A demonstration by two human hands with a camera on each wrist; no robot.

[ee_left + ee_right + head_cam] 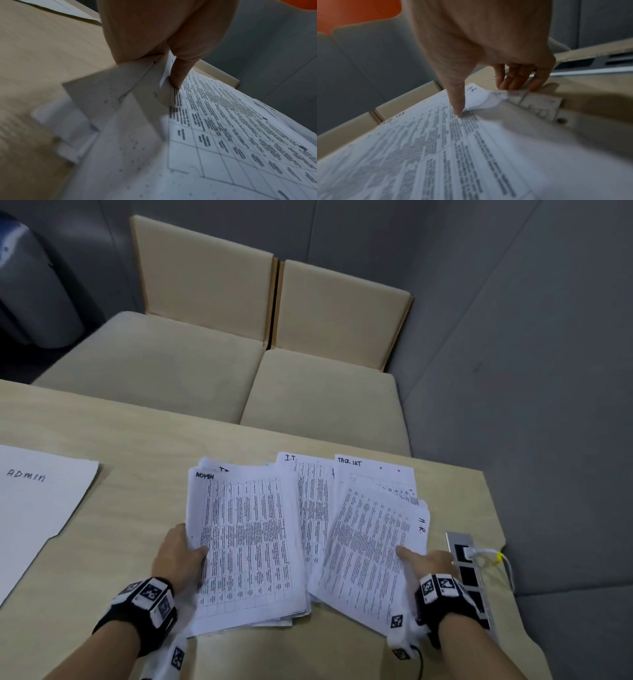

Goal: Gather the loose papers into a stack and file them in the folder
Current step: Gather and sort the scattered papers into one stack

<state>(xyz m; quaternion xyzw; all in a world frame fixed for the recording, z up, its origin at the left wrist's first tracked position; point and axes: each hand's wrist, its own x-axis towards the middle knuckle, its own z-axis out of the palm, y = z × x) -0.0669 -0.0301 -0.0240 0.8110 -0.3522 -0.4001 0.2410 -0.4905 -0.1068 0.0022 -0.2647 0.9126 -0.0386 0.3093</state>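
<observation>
Several printed sheets lie fanned across the table's middle. A pile headed ADMIN (246,542) sits on the left of the fan, and a tilted pile marked H.R. (370,542) on the right. My left hand (181,553) grips the ADMIN pile's left edge, thumb (178,75) on top and fingers underneath. My right hand (428,559) pinches the H.R. pile's right edge, thumb (457,102) pressing the top sheet while the fingers (513,77) curl under it. A white folder labelled ADMIN (37,508) lies flat at the table's left.
Sheets headed I.T. (308,474) and TASK LIST (373,470) lie behind the piles. A power strip (469,570) with a white plug and cable runs along the table's right edge. Two beige chairs (274,371) stand beyond the far edge.
</observation>
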